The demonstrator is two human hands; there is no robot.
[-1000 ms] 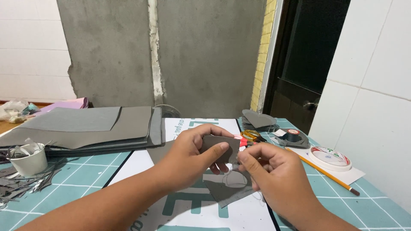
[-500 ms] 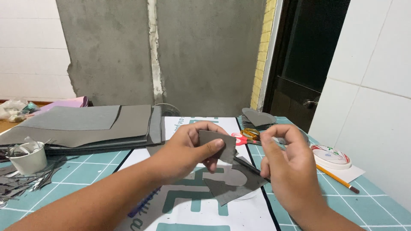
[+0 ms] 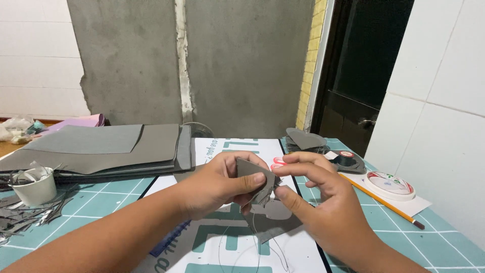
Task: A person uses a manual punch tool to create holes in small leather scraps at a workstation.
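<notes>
We see a small grey piece of sheet material (image 3: 252, 174) held up above the middle of the table, pinched in the left hand (image 3: 214, 184): the thumb lies across its near face and the fingers curl behind it, so the hand is closed on the piece. The right hand (image 3: 323, 202) meets it from the right side, with thumb and forefinger drawn together at the piece's right edge; they seem to grip something very fine there, but we cannot tell what. Thin dark thread (image 3: 262, 242) trails down from the piece toward the near edge of the table. Directly below the hands lies a larger grey cut shape (image 3: 275, 222) on a white printed sheet (image 3: 222, 151), which rests on a teal cutting mat (image 3: 429, 237) with a white grid. To the left we see a stack of grey sheets (image 3: 101, 149), and nearer, a white paper cup (image 3: 34, 189) among grey offcuts (image 3: 25, 215). To the right lie an orange pencil (image 3: 381, 201), a round spool (image 3: 390, 183) on white paper, and a pile of grey cut pieces (image 3: 305, 139) near the far edge.
</notes>
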